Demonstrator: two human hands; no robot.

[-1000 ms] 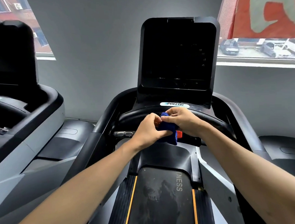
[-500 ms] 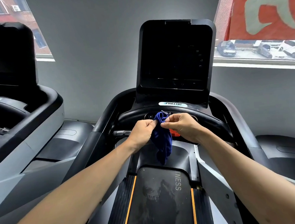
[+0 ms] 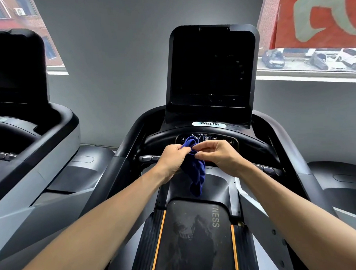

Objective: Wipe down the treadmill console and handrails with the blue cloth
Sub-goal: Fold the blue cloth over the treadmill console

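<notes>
A dark blue cloth (image 3: 196,172) hangs bunched between my two hands, in front of the treadmill's curved black console bar (image 3: 161,138). My left hand (image 3: 172,159) grips its upper left part. My right hand (image 3: 218,155) pinches the cloth's top edge with thumb and fingertips. The tall black console screen (image 3: 211,72) stands dark above, with the PRECOR badge under it. The left handrail (image 3: 113,176) and right handrail (image 3: 296,162) run back along both sides. The cloth's lower end dangles over the grey deck cover.
The running belt (image 3: 193,236) with orange edge strips lies below my arms. A second treadmill (image 3: 30,141) stands close on the left. A grey wall and windows are behind; parked cars show outside at right.
The cloth, balled between both hands a second ago, has been let hang down. My right hand now pinches it lower, and the console buttons show above my hands.
</notes>
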